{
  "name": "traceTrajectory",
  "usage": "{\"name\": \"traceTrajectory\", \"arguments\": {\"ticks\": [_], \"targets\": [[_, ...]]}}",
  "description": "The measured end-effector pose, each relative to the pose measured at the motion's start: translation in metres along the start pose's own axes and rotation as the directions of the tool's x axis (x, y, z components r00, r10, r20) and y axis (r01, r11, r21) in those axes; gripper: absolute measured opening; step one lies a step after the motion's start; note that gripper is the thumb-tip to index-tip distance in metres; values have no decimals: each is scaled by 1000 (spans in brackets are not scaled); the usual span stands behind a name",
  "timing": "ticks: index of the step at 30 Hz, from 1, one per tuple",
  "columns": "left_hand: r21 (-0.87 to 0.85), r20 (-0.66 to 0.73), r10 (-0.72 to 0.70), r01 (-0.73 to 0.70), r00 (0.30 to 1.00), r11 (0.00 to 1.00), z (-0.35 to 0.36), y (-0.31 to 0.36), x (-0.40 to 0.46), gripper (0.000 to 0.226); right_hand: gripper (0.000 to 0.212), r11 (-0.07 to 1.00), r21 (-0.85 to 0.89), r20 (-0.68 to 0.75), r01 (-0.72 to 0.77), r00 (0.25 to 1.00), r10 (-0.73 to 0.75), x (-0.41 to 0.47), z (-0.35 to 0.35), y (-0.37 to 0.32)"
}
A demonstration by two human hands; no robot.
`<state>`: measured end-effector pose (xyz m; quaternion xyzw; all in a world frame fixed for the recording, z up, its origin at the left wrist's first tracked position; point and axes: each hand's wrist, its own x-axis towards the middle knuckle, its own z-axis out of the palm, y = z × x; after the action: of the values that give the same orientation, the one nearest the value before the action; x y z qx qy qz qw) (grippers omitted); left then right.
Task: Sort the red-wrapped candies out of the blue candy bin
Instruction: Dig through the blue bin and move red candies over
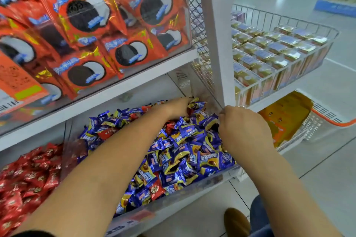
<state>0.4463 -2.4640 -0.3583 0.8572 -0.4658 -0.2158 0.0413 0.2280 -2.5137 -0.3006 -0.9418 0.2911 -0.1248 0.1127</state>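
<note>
— Nearest, what's in the clear bin [192, 190]?
— Blue candies [185, 152], with red-wrapped candies [157, 188] by the front edge.
— And the hands?
— Right hand [244, 129] is curled in the pile near the right wall; its grasp can't be told. Left hand [178, 108] digs into the back corner — fingers buried.

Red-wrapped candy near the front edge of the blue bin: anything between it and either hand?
Nothing covers the red-wrapped candy; it lies on top of the blue-wrapped candies by the clear front wall. Both hands are at the back: left hand deep in the pile, right hand at the right side. The left forearm passes beside it, not over it.
</note>
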Motion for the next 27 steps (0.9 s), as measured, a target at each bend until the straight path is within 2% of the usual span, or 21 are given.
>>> {"name": "traceTrajectory", "arguments": {"ticks": [2, 4, 5, 8, 11, 14, 16, 18, 20, 21, 23, 25, 27], "targets": [[17, 3, 38, -38, 999, 999, -2, 3, -6, 32, 25, 1000, 10, 6, -10, 1000, 9, 0, -1, 1], [-42, 30, 58, -57, 998, 997, -11, 3, -13, 12, 24, 1000, 12, 9, -12, 1000, 12, 1, -2, 2], [-78, 40, 67, -63, 997, 995, -19, 1, -19, 10, 24, 1000, 8, 9, -11, 1000, 10, 1, -3, 2], [-169, 54, 52, -42, 997, 985, -41, -10, -43, 14, 23, 999, 24, 12, -22, 1000, 22, 1, -4, 2], [-133, 24, 121, -117, 992, 984, -55, -15, -87, 41, 22, 999, 30, 22, -25, 999, 25, 0, -5, 3], [-184, -15, 134, -134, 991, 974, -53, -25, -131, 33, 23, 999, 29, 8, -23, 1000, 23, -1, -5, 2], [-195, -42, 95, -101, 995, 976, -48, -33, -158, 26, 23, 999, 41, 8, -28, 1000, 27, -1, -4, 2], [-161, -86, 103, -116, 991, 980, -42, -45, -178, 29, 24, 998, 58, 8, -31, 999, 31, -1, -3, 2], [-23, -110, 135, -138, 985, 990, -40, -54, -193, 34, 24, 997, 66, 5, -32, 999, 32, -2, -3, 2], [6, -75, 121, -121, 990, 993, -41, -56, -201, 40, 25, 997, 68, 6, -35, 999, 34, -2, -3, 1], [-62, -19, 57, -58, 998, 996, -46, -56, -206, 57, 26, 997, 65, 10, -42, 999, 42, -3, -3, -1], [-106, -113, 27, -39, 993, 994, -52, -47, -194, 60, 26, 997, 64, 14, -51, 999, 50, -3, -3, -2], [-138, -241, 12, -47, 970, 989, -54, -30, -165, 50, 26, 997, 65, 12, -48, 999, 47, -4, -4, -2]]}}
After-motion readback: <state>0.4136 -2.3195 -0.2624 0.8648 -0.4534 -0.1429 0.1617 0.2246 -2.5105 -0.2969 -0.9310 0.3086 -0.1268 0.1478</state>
